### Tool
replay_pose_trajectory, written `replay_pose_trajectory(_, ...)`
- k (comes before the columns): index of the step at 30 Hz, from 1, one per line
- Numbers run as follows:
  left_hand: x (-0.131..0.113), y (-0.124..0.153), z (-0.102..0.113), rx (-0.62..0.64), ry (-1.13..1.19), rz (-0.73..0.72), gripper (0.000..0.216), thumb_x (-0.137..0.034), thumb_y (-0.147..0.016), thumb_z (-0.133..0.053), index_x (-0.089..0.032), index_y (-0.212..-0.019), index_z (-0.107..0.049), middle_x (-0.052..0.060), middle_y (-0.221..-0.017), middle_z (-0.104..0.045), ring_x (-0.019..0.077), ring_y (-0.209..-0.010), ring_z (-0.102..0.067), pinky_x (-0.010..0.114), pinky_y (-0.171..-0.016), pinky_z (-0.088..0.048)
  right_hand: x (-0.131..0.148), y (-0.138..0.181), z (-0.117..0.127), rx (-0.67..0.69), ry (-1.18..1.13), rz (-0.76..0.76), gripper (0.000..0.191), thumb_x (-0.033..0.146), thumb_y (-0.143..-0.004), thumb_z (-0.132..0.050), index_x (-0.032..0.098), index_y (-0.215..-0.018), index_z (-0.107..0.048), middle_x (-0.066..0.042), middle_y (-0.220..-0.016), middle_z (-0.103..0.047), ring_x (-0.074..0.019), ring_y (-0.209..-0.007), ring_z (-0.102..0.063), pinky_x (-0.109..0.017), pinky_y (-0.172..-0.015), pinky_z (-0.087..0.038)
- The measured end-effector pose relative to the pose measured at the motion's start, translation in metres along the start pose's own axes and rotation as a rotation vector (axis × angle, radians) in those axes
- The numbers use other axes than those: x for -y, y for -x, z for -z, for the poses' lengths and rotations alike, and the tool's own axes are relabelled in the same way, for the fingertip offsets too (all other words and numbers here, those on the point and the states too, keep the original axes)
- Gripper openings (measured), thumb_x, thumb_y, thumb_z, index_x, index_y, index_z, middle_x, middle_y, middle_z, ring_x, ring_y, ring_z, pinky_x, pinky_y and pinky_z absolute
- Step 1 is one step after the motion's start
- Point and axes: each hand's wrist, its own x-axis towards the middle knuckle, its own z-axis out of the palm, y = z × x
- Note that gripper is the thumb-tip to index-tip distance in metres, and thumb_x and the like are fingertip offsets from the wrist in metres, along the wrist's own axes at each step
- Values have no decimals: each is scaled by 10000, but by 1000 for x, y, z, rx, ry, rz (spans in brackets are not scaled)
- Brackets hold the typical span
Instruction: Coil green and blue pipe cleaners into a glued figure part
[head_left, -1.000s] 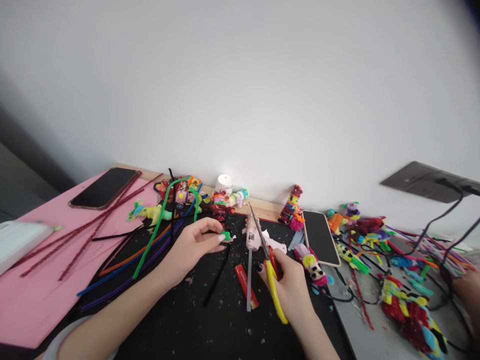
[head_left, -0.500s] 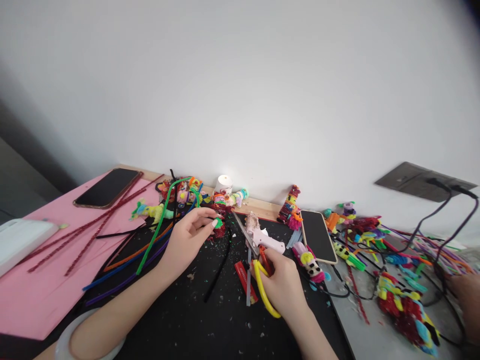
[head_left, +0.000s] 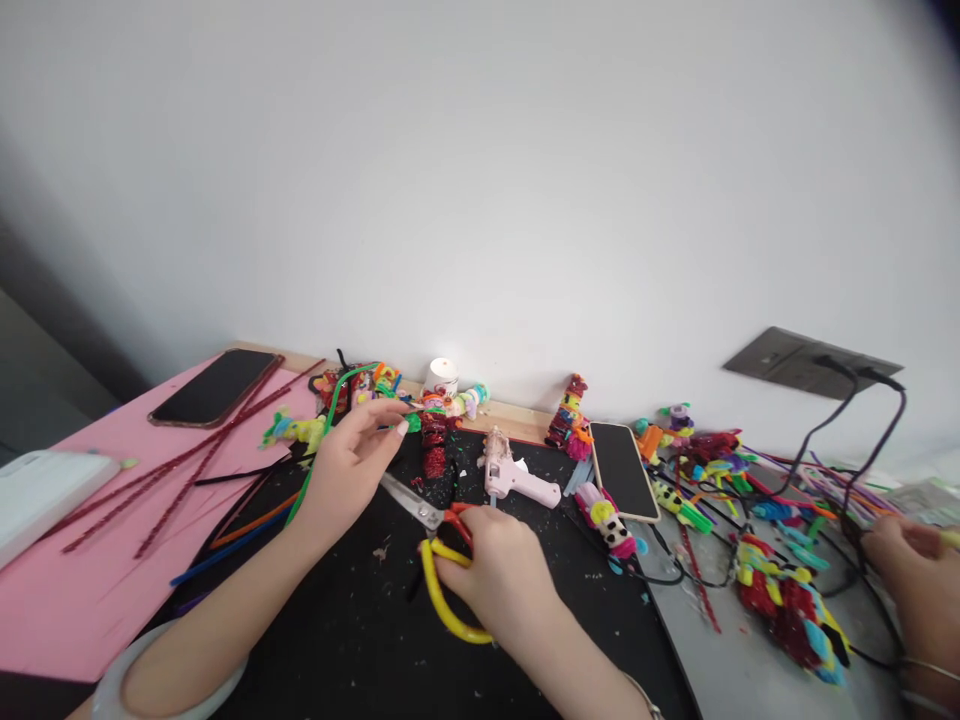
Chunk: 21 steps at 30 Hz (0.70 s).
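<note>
My left hand (head_left: 360, 465) is pinched closed on a small green fuzzy pipe-cleaner piece (head_left: 413, 423), partly hidden by the fingertips. In my right hand (head_left: 510, 570) is a pair of scissors (head_left: 457, 632) with yellow and red handles. The blades point up and left, and their tips pass behind or beneath my left hand. Just beyond the fingertips, a dark red pipe-cleaner figure (head_left: 434, 445) lies on the black mat (head_left: 360, 620). Right of it rests a pale pink glue gun (head_left: 525, 482).
A white paper cup (head_left: 441, 376) stands by the wall. Phones lie on the pink sheet (head_left: 90, 600) and beside the glue gun. Fuzzy figures (head_left: 787, 610), pipe cleaners and black cables (head_left: 862, 440) spread rightward. Another person's hand (head_left: 911, 580) is at the right edge.
My right hand has brought the scissors left and nearer, toward my left hand. My left hand has shifted slightly left with the green piece. The other person's hand shows more.
</note>
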Motion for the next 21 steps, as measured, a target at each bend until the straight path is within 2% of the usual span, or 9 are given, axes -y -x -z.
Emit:
replay_pose_trajectory(3, -3, 0, -1, 93, 5, 10, 205, -259, -810, -543, -186, -1000, -571, 48, -1008, -616, 192, -929, -585, 328, -841, -477, 18, -10, -13, 56, -68, 111, 243, 342, -716, -655, 148, -857, -624, -96, -859, -666, -234, -750, -627, -277, -613, -404)
replay_pose_trajectory(6, -4, 0, 0, 162, 3, 19, 228, -248, -817, -532, -198, -1039, -554, 50, -1050, -588, 183, -925, -575, 315, -836, -476, 28, -20, -23, 72, -120, 207, 220, 309, -740, -625, 128, -865, -609, -122, -867, -650, -238, -734, -619, -290, -603, -419)
replay_pose_trajectory(8, -4, 0, 0, 192, 7, 8, 241, -248, -819, -527, -207, -1056, -551, 54, -1074, -568, 186, -925, -571, 312, -832, -476, 27, -24, -23, 40, -208, 231, 148, 253, -778, -572, 137, -866, -597, -106, -853, -636, -213, -723, -606, -281, -608, -417)
replay_pose_trajectory(11, -5, 0, 1, 236, 24, -5, 251, -241, -830, -511, -212, -1078, -536, 54, -1087, -538, 187, -926, -563, 312, -844, -467, 16, -28, -15, -99, -379, 252, 123, 159, -844, -450, 162, -840, -574, -59, -807, -608, -164, -720, -571, -260, -644, -402)
replay_pose_trajectory(12, -6, 1, 0, 263, 30, -2, 252, -238, -837, -503, -213, -1087, -524, 53, -1082, -529, 183, -921, -559, 310, -846, -464, 12, -29, -12, -150, -443, 228, 161, 165, -874, -409, 168, -815, -559, -43, -772, -595, -155, -712, -558, -256, -643, -393)
replay_pose_trajectory(14, -6, 4, -2, 338, 49, 9, 252, -229, -853, -483, -215, -1104, -495, 54, -1061, -511, 172, -913, -548, 306, -847, -461, 3, -31, -8, -160, -631, 159, 220, 248, -927, -352, 175, -817, -528, -7, -681, -560, -127, -613, -521, -232, -576, -370)
replay_pose_trajectory(18, -2, 14, -11, 509, 117, 13, 257, -204, -874, -445, -216, -1130, -458, 67, -1069, -476, 162, -909, -535, 306, -845, -462, -8, -35, -16, -71, -918, 90, 256, 346, -915, -386, 184, -729, -453, 47, -566, -459, -92, -480, -426, -200, -466, -302)
replay_pose_trajectory(21, 1, 19, -16, 549, 160, 28, 258, -196, -880, -430, -215, -1136, -455, 67, -1070, -469, 159, -911, -531, 304, -859, -452, -11, -36, -23, -13, -1081, 80, 255, 347, -891, -412, 197, -685, -394, 66, -539, -398, -84, -449, -366, -194, -437, -284)
